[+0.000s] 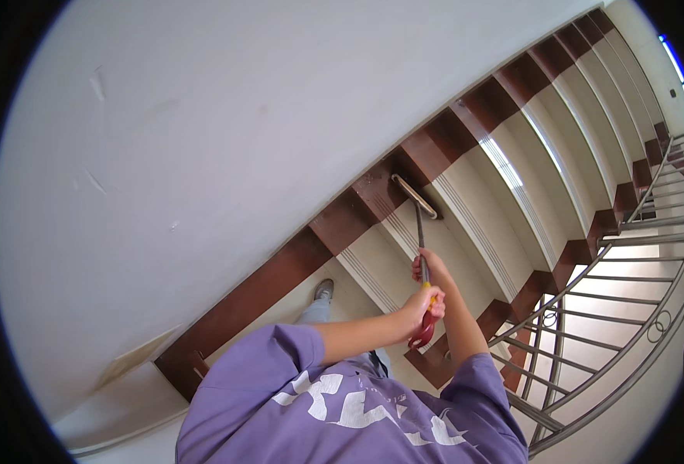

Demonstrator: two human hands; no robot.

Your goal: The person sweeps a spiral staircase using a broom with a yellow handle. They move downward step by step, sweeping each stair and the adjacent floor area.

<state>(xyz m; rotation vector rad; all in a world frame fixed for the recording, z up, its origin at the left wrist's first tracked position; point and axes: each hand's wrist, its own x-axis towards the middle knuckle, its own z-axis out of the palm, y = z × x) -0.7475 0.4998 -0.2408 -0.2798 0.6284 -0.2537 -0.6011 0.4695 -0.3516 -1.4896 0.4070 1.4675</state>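
Note:
A long-handled mop [421,232] slants over the stairs in front of me. Its narrow, pale-edged head [414,197] rests on a step, partly over the dark brown border and partly over the cream tread. My left hand [425,307] is wrapped around the yellow part of the handle, just above its red end grip [422,335]. Farther along the grey pole, my right hand [430,267] is closed around it. The brown surface near the mop head has a wet-looking shine.
Cream stairs [475,223] with grooved edges and brown borders run toward the upper right. A white wall [203,145] lines the left side. Along the right runs a metal railing [603,342] with bars. My shoe [324,290] is on the floor before the steps.

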